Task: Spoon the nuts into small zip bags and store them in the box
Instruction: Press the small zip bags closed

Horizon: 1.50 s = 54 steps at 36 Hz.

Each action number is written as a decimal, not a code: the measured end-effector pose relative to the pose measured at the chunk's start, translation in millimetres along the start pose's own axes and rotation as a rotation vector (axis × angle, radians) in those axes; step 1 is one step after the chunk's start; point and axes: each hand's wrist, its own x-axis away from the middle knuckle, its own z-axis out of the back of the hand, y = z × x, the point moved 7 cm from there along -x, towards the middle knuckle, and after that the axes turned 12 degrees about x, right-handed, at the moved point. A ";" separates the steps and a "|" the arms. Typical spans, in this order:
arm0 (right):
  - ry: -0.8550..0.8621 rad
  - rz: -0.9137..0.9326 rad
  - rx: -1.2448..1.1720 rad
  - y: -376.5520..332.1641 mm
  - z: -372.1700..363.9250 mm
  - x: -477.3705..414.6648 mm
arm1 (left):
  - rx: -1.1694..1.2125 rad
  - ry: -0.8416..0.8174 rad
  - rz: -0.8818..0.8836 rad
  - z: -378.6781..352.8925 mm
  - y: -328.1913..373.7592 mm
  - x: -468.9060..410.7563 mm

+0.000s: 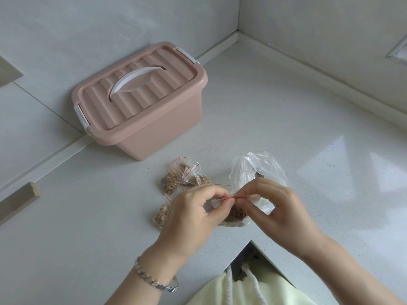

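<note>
Together, left hand [193,214] and right hand [279,208] — fingertips curled — pinch the zip bag [236,213] strip.

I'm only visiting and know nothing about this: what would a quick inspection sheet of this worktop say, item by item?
Surface: pale speckled stone countertop, glossy, with a notch at the near edge.
Job's things: pink ribbed plastic box with a white handle, lid on; filled small red-strip zip bags lying left of the hands; crumpled large clear plastic bag behind the hands.
Clutter: tan block at the far left.
Grips: left hand and right hand both pinch the red-striped top of a small clear zip bag of nuts.
Cables: nothing seen.
Surroundings: pale walls meeting in a corner.
</note>
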 end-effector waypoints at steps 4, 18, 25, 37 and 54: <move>0.012 0.074 0.166 -4.4 -2.0 -1.5 | 0.015 -0.011 0.056 2.7 -8.2 0.5; -0.024 0.120 0.400 11.7 -23.6 3.6 | -0.069 0.117 0.100 16.8 -29.6 22.3; -0.006 -0.241 -0.120 43.4 -50.9 14.7 | 0.190 0.248 0.352 22.4 -57.0 34.0; -0.163 -0.675 -0.195 87.2 -111.7 10.1 | -0.087 0.300 0.556 37.8 -140.9 37.8; -0.076 -0.646 -0.122 81.2 -89.6 20.3 | -0.448 0.427 0.520 53.3 -163.8 54.4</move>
